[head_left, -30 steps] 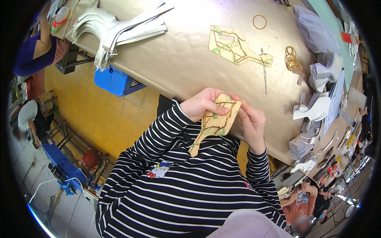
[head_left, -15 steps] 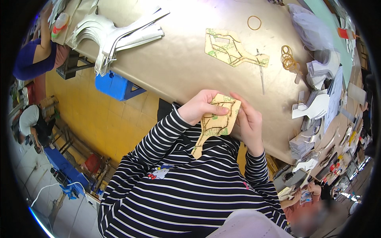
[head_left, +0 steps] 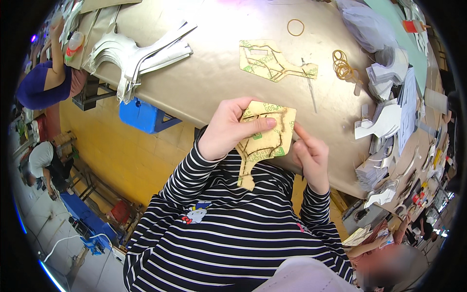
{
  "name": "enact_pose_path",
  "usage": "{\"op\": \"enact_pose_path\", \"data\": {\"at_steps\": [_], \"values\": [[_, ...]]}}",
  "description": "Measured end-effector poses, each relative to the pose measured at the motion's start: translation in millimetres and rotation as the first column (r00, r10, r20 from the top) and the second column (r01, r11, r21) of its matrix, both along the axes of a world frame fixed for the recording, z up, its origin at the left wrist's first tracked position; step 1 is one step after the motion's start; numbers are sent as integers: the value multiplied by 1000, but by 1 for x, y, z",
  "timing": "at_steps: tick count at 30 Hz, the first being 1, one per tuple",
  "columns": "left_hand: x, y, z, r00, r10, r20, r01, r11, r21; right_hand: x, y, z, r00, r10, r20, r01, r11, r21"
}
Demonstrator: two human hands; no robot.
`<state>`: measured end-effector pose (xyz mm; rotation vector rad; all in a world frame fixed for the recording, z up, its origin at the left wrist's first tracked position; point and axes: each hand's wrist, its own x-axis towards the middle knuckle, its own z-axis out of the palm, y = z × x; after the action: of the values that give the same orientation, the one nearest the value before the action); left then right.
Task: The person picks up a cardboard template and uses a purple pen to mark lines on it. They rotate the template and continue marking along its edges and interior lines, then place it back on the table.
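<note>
My left hand (head_left: 226, 129) grips a yellow pattern piece (head_left: 262, 151), thumb on its face and the other fingers behind. The piece is flat, with dark lines, green print and a narrow neck pointing down toward my striped top. My right hand (head_left: 311, 158) is at its right edge, fingers curled and index fingertip close to the edge; whatever it may hold is hidden. A second yellow pattern piece (head_left: 262, 62), much alike, lies on the table beyond my hands. Near its narrow end is a slim rod-like tool (head_left: 309, 86).
A single rubber band (head_left: 296, 27) and a cluster of rubber bands (head_left: 343, 65) lie on the table (head_left: 204, 73). White cut pieces (head_left: 129, 48) are piled at far left; stacked white pieces (head_left: 382, 124) line the right. A blue stool (head_left: 141, 116) stands beyond the edge. Other people work nearby.
The pattern piece has turned slightly and shifted a little left and up in my left hand. My right hand has moved slightly right and down, its fingers more curled. The view has shifted slightly.
</note>
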<state>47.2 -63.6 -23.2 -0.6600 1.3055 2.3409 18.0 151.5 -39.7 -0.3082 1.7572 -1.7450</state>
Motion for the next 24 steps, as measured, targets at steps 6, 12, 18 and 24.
{"op": "enact_pose_path", "data": {"at_steps": [6, 12, 18, 24], "values": [[-5, 5, 10, 996, -70, -47, 58, 973, -223, 4, 1, 10, 952, -77, 295, 102, 992, -73], [-3, 7, 11, 987, -143, -68, 118, 951, -286, 4, -5, 11, 948, -111, 298, 135, 989, -62], [4, 16, -16, 964, 19, -265, 32, 982, 184, 1, -14, 12, 821, -361, 443, 499, 830, -248], [12, 53, -34, 928, 181, -325, -211, 976, -60, 4, -41, -4, 836, -414, 360, 492, 857, -157]]}}
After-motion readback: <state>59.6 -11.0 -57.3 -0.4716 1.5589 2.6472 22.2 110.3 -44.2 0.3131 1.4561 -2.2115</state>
